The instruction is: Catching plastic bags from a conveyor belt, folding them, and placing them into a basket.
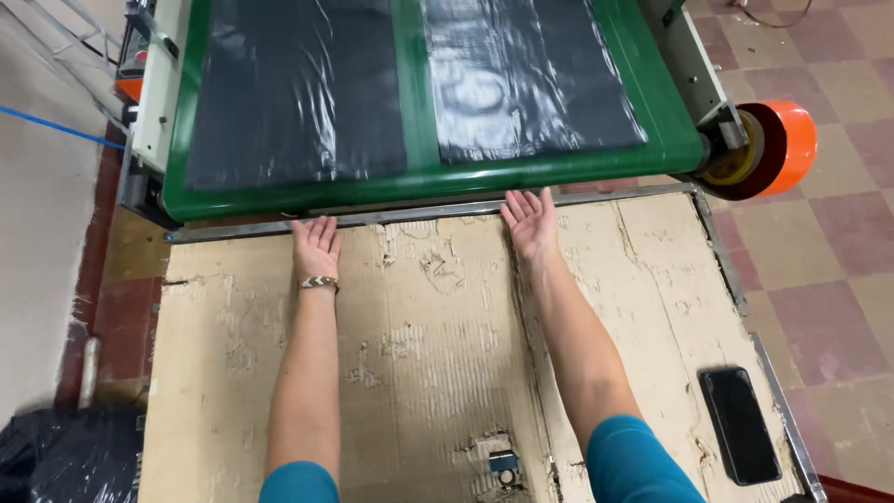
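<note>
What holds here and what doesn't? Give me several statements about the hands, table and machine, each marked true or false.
1. Both hands lie palm up on the cardboard table top. True.
2. The left hand holds the black phone. False: the phone lies alone near the table's right edge.
3. Two black plastic sheets lie on the green belt. True.
4. The right hand grips the orange roll. False: it is empty, fingertips near the belt's edge.
5. The left wrist wears a bracelet. True.

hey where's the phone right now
The phone lies flat on the cardboard sheet at lower right of the head view, near the metal edge, beside the right forearm.
</note>
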